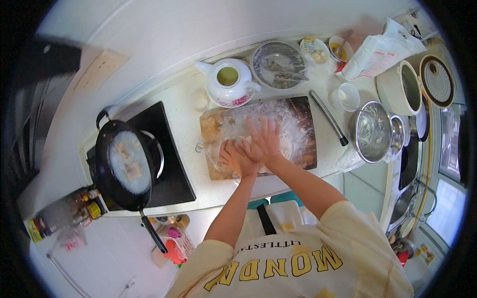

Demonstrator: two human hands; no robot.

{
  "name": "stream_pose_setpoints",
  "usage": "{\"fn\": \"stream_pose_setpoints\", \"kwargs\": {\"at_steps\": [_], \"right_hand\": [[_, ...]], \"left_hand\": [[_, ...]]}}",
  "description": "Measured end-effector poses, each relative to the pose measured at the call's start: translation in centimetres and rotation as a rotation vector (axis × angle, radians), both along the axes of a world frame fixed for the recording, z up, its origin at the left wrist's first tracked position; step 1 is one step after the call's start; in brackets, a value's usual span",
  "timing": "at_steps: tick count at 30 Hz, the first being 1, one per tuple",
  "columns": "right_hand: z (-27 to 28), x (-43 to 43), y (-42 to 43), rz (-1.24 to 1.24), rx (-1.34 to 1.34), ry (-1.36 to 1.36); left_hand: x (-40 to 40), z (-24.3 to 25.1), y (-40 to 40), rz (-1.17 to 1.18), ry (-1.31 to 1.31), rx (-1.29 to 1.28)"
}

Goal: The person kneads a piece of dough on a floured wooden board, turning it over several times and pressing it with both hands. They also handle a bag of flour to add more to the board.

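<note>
A floured wooden cutting board (305, 156) lies on the counter in front of me. Both hands press down over pale dough (286, 148) near its middle, hiding most of it. My right hand (264, 139) is laid flat with its fingers spread, pointing to the far side. Just left of it, and touching it at the wrist and thumb, my left hand (236, 158) rests with fingers apart and slightly bent. White flour covers much of the board. A metal rolling rod (328, 116) with a dark end lies to the right of the board.
On the left a black wok (102, 149) with bubbling whitish liquid sits on a black cooktop (175, 178). Behind the board stand a white teapot (234, 87) and a covered bowl (279, 63). At right are a steel bowl (373, 132), a plastic cup (348, 97) and a white bag (380, 52).
</note>
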State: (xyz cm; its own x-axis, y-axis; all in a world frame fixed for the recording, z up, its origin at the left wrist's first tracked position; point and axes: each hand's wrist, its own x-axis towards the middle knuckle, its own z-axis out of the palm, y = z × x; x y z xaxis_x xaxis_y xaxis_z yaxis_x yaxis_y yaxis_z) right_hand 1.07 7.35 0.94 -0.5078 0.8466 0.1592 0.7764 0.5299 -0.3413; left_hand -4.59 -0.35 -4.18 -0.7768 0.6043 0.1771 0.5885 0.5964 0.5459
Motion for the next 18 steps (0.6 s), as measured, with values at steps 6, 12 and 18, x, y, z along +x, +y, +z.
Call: {"fn": "stream_pose_setpoints", "kwargs": {"at_steps": [6, 12, 18], "right_hand": [[-1.9, -1.9, 3.0, 0.027, -0.053, -0.009], [-2.2, -2.4, 3.9, -0.009, -0.121, 0.173], [1.4, 2.4, -1.0, 0.272, -0.297, 0.332]], "left_hand": [[1.0, 0.1, -0.2, 0.015, -0.019, -0.061], [1.1, 0.2, 0.1, 0.042, -0.011, -0.002], [-0.4, -0.1, 0.3, 0.160, -0.082, 0.092]]}}
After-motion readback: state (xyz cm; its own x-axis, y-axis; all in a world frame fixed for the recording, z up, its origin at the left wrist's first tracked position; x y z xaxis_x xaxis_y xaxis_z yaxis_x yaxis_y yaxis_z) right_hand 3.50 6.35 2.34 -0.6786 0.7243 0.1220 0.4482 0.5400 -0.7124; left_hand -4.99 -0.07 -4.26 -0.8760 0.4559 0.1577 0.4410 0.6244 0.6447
